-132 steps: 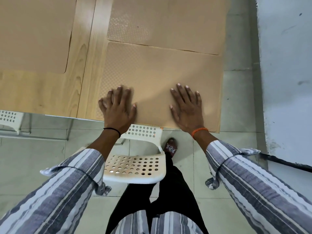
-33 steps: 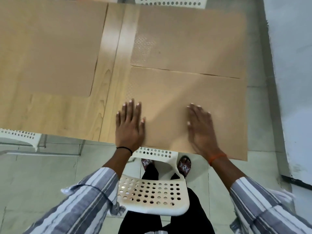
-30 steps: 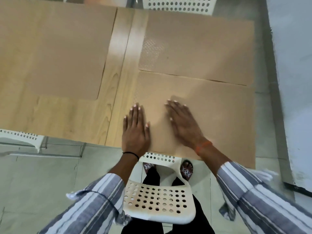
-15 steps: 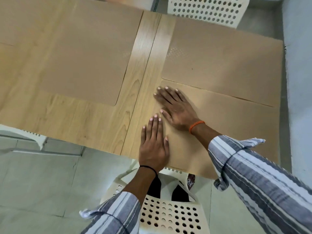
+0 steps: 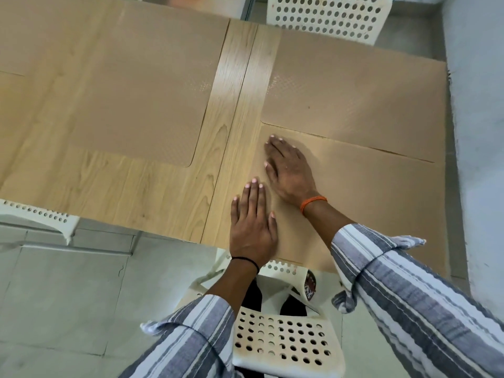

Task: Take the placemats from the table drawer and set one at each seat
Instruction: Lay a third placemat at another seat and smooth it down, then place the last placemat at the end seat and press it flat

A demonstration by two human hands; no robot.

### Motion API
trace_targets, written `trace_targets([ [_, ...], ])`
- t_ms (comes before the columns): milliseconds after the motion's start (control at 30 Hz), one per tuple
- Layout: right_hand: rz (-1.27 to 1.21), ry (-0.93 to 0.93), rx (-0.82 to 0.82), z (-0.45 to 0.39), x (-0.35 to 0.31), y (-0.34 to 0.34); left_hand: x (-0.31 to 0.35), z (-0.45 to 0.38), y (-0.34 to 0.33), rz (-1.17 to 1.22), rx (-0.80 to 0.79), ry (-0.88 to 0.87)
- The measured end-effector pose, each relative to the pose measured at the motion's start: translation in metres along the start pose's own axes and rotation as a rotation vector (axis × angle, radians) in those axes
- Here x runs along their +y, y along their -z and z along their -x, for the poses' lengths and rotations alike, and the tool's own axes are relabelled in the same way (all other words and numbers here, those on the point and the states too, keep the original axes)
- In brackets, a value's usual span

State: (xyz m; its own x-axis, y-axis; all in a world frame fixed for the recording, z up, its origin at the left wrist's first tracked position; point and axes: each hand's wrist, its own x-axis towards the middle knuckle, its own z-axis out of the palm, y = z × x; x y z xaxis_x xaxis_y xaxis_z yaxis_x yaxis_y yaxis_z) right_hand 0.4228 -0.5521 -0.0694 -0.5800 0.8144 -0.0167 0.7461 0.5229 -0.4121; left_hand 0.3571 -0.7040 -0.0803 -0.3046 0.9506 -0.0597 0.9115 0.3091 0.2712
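Observation:
A tan placemat [image 5: 381, 203] lies at the near right end of the light wooden table [image 5: 152, 192], its near edge hanging a little past the table's edge. My left hand [image 5: 252, 225] lies flat on the mat's near left corner. My right hand [image 5: 289, 170] presses flat on the mat's left edge, fingers straight and pointing toward its far left corner. A second placemat [image 5: 354, 88] lies just beyond it at the far right seat. A third placemat [image 5: 141, 99] covers the table left of the centre seam.
A white perforated chair [image 5: 283, 342] stands under me at the near seat. Another white chair [image 5: 327, 15] is across the table, and a third chair's back [image 5: 38, 216] shows at the near left. A pale wall [image 5: 480, 132] runs close along the right.
My right hand has slid from the mat's right part across to its left edge. My left hand stayed on the near left corner. The view has tilted up, showing more of the table.

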Motion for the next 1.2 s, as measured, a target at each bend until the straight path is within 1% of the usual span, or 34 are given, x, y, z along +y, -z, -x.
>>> trace_targets([
  [67, -0.06, -0.053, 0.063, 0.012, -0.004, 0.012, -0.002, -0.001, 0.002, 0.032, -0.013, 0.006],
  [133, -0.098, -0.157, 0.081, 0.029, -0.006, 0.026, -0.003, -0.002, 0.008, 0.089, -0.038, 0.007],
  [233, -0.191, -0.314, 0.096, 0.056, -0.009, 0.041, -0.006, -0.005, 0.025, 0.272, -0.12, -0.021],
  [267, -0.216, -0.346, 0.096, 0.064, -0.011, 0.045, -0.008, -0.006, 0.033, 0.329, -0.119, -0.023],
  [367, -0.289, -0.407, 0.099, 0.084, -0.022, 0.057, -0.014, -0.007, 0.06, 0.444, -0.011, -0.022],
  [400, -0.318, -0.417, 0.108, 0.091, -0.027, 0.062, -0.017, -0.006, 0.07, 0.53, -0.01, -0.013],
  [500, -0.395, -0.412, 0.131, 0.112, -0.045, 0.076, -0.025, -0.001, 0.103, 0.788, -0.06, 0.028],
  [633, -0.512, -0.344, 0.184, 0.145, -0.069, 0.094, -0.037, 0.021, 0.141, 0.897, -0.022, 0.042],
  [767, -0.616, -0.25, 0.174, 0.177, -0.096, 0.107, -0.052, 0.059, 0.169, 0.944, 0.015, 0.062],
  [933, -0.735, -0.24, 0.155, 0.205, -0.141, 0.109, -0.079, 0.108, 0.196, 0.963, 0.014, 0.071],
  [1067, -0.761, -0.192, 0.112, 0.205, -0.18, 0.105, -0.108, 0.126, 0.222, 0.978, 0.047, 0.106],
  [1200, -0.775, -0.189, 0.091, 0.188, -0.215, 0.096, -0.145, 0.124, 0.239, 1.011, 0.071, 0.14],
])
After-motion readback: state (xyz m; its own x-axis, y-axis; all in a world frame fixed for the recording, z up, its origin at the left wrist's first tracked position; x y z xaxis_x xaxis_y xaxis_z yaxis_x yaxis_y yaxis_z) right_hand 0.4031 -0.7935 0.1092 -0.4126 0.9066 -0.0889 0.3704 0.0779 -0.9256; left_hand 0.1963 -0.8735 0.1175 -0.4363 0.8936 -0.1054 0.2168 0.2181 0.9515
